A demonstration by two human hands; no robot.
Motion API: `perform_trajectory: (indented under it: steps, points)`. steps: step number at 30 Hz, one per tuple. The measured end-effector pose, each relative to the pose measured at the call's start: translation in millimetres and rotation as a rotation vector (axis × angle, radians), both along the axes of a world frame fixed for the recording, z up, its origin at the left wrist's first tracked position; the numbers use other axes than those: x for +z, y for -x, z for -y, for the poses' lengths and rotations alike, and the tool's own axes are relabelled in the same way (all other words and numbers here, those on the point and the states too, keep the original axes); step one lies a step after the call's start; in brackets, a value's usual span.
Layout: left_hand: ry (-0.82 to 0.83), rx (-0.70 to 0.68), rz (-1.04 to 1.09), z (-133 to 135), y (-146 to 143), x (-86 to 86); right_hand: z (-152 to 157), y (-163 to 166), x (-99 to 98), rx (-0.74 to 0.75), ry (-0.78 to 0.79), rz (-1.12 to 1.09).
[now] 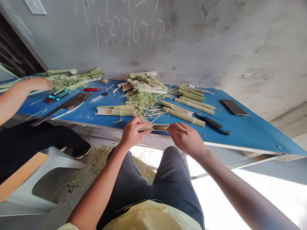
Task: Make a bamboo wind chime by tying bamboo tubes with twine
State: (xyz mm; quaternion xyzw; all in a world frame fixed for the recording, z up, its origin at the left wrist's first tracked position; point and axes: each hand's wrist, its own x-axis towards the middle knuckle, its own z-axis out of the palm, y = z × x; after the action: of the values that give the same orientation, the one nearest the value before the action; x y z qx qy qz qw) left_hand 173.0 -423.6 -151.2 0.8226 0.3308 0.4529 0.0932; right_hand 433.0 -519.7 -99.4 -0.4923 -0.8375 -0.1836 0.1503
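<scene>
A short split piece of bamboo (160, 127) with a dark patch along its middle lies level at the table's front edge, between my hands. My left hand (132, 132) grips its left end, thumb along the near side. Around the right end my right hand (185, 137) is closed, fingers curled over it; the fingertips are partly hidden. Just beyond are a bamboo tube (184, 117) and a cut-open bamboo section (116, 110). A utility knife (213, 123) with a black and blue handle rests right of the tube.
Bamboo pieces and shavings (145, 100) are heaped on the blue table (259, 131) by the wall. A phone (233, 107) lies at right. At left are a cleaver (74, 101), a red-handled tool (91, 89) and a co-worker's hand (39, 84) over bamboo strips.
</scene>
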Motion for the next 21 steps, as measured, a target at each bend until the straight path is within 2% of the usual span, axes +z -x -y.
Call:
perform_trajectory:
  steps: [7, 11, 16, 21]
  points:
    - [-0.032, 0.071, 0.005, 5.0, -8.2, -0.5, -8.4, 47.8, -24.4, -0.109, 0.087, -0.172]
    - [-0.066, 0.128, -0.074, 7.8, -8.3, 3.5, -15.7, 38.1, -22.8, -0.112, 0.135, -0.206]
    - [-0.081, 0.094, -0.149, 6.0, -3.4, 4.6, -22.9, 15.3, -8.7, -0.070, 0.163, -0.176]
    - [-0.053, 0.041, -0.095, -1.7, -2.8, 0.4, -26.6, 26.0, -15.4, -0.083, 0.098, -0.161]
